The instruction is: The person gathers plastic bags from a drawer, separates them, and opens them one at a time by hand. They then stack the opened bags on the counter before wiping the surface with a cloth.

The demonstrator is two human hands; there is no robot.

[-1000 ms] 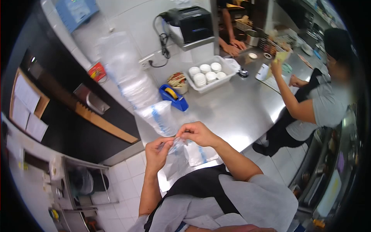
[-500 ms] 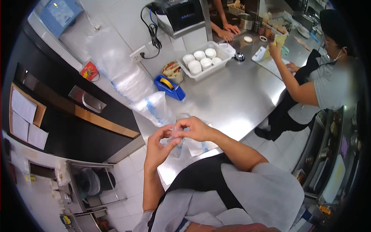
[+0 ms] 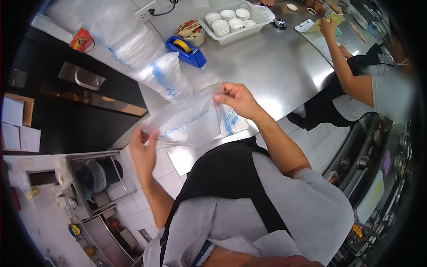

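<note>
Stretched between my two hands is a clear plastic bag with faint blue print, held above the steel counter's near end. My left hand pinches its left edge; those fingers are slightly blurred. At the upper right corner, my right hand grips the bag between thumb and fingers. Beneath and to the right lies a flat stack of plastic bags with blue lettering, partly covered by the held bag. Just beyond my hands, a tall pile of clear bags with blue print leans along the wall.
A blue tape dispenser stands behind the bags, near a tub of packets. Farther back sits a white basket of small white bowls. At right, a co-worker holds yellow paper over a clipboard on the steel counter.
My hands have moved apart, the left one down and leftward, spreading the previously bunched bag out wide. The view has tilted downward. The co-worker still holds the yellow paper.
</note>
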